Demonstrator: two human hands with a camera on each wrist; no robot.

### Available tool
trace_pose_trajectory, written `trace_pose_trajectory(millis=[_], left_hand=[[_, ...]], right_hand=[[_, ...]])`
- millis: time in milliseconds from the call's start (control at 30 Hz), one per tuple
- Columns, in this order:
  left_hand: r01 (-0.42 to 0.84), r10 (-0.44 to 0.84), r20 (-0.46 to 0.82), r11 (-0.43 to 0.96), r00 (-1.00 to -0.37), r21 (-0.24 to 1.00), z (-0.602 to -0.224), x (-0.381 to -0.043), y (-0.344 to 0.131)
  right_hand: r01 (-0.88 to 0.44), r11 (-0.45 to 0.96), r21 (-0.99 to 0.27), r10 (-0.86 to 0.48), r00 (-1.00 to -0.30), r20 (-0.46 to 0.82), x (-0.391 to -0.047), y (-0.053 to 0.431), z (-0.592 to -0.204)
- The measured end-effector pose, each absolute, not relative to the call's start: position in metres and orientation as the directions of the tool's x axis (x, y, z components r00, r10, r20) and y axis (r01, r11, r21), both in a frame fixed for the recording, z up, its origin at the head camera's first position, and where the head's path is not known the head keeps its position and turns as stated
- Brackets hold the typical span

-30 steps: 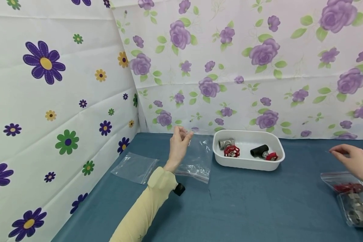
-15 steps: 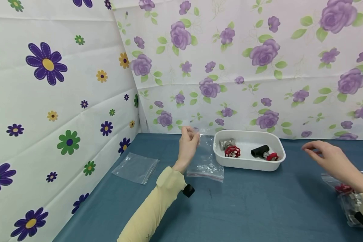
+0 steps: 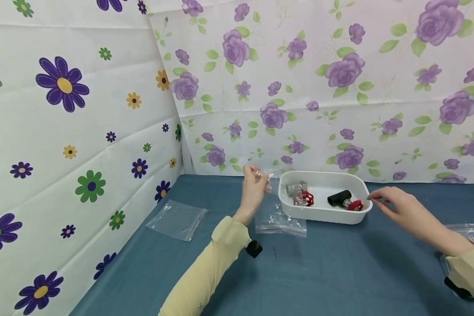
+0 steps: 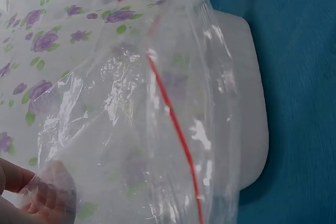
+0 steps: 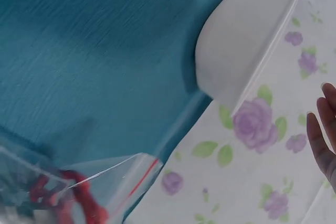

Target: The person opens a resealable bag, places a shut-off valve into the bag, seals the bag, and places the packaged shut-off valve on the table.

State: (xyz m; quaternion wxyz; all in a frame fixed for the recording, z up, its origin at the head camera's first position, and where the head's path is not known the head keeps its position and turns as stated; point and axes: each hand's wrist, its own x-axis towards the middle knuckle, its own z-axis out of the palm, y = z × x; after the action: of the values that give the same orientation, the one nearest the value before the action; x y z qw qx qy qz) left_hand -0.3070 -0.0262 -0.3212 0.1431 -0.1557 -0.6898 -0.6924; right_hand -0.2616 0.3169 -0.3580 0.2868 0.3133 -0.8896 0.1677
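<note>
The left hand (image 3: 253,191) pinches a clear zip bag (image 3: 282,223) near its upper edge, thumb and fingers closed on the film, and the bag hangs from it beside and partly in front of the left end of a white tray (image 3: 320,214). In the left wrist view the film is creased and shiny, with a red line running along its seal. The right hand (image 3: 407,210) holds nothing; its fingers are loosely bent, with a narrow gap between them and the thumb, and the fingertips are at the tray's right rim, though whether they touch it cannot be told. Inside the tray, at the left, lies a metal valve with a red handwheel (image 3: 308,199), seen partly through the film; at the right lies a black fitting (image 3: 339,197) with a red knob (image 3: 355,205), just beside the right fingertips. Another clear bag (image 3: 177,220) lies flat on the blue tablecloth (image 3: 320,272), to the left of the left arm. At the far right, partly hidden behind the right forearm, is a filled bag (image 3: 468,230); the right wrist view shows red parts within it. Flowered cloth (image 3: 300,87) hangs behind the table.
</note>
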Motion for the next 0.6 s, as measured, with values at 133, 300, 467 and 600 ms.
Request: trace_pose_trajectory(millis=[133, 300, 467, 600], left_hand=[[0.376, 0.032, 0.377, -0.053, -0.925, 0.925, -0.323, -0.308, -0.023], [0.312, 0.037, 0.316, -0.086, -0.948, 0.946, -0.337, -0.321, -0.017], [0.269, 0.029, 0.272, -0.069, -0.962, 0.961, -0.341, -0.323, -0.011], [0.246, 0.034, 0.249, -0.092, -0.968, 0.965, -0.340, -0.322, -0.008]], right_hand=[[-0.692, 0.714, -0.107, -0.484, -0.598, 0.639, -0.263, 0.307, -0.358], [-0.774, 0.632, -0.035, -0.549, -0.478, 0.686, -0.267, 0.294, -0.357], [-0.815, 0.573, 0.084, -0.613, -0.359, 0.704, -0.269, 0.277, -0.357], [-0.835, 0.536, 0.126, -0.633, -0.299, 0.714, -0.269, 0.265, -0.357]])
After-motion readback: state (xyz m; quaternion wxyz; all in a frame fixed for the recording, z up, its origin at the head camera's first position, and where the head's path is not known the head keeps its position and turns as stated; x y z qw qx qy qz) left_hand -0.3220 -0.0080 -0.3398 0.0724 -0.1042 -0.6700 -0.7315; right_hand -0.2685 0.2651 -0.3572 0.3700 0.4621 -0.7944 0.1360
